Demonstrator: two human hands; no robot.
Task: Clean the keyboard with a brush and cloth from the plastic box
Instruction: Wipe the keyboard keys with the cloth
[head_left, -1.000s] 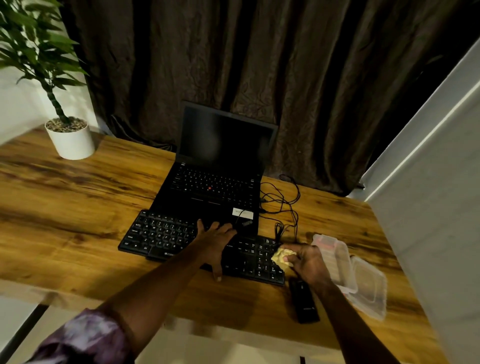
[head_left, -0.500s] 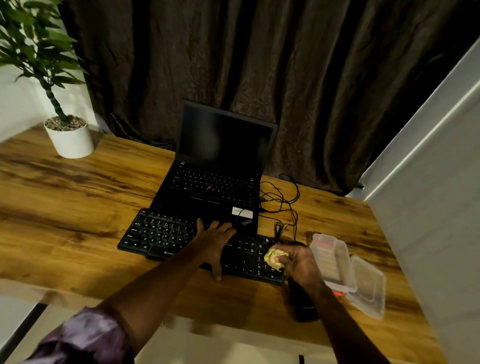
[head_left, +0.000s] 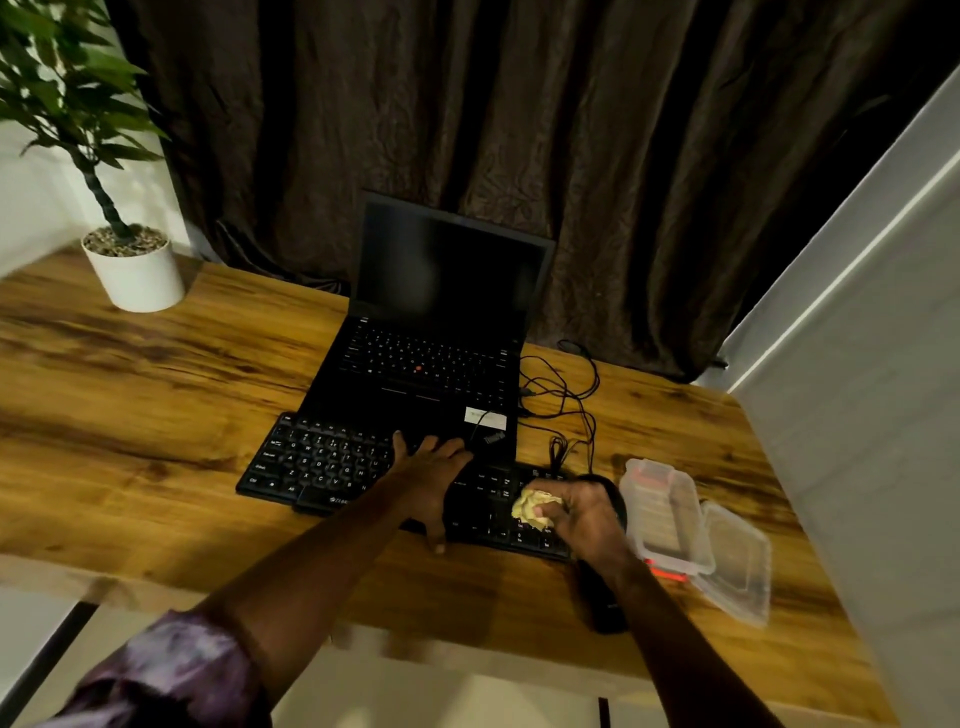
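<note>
Now we pinch the crumpled yellow cloth (head_left: 532, 506) in our right hand (head_left: 582, 514), fingers curled round it, on the right end of the keyboard (head_left: 322, 462), near the table's (head_left: 156, 415) front edge. Our left hand (head_left: 431, 478) lies flat on its middle, fingers straight. We judge a hard wipe could skid the keyboard against the laptop (head_left: 431, 374), or our wrist could knock the plastic box (head_left: 670, 514) just beside it.

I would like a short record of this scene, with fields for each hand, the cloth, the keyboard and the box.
left hand: rests flat on the keyboard, fingers straight
right hand: holds the cloth on the keyboard's right end
cloth: yellow, crumpled
box: clear plastic, open, right of the keyboard
laptop: open, screen dark, behind the keyboard
</note>
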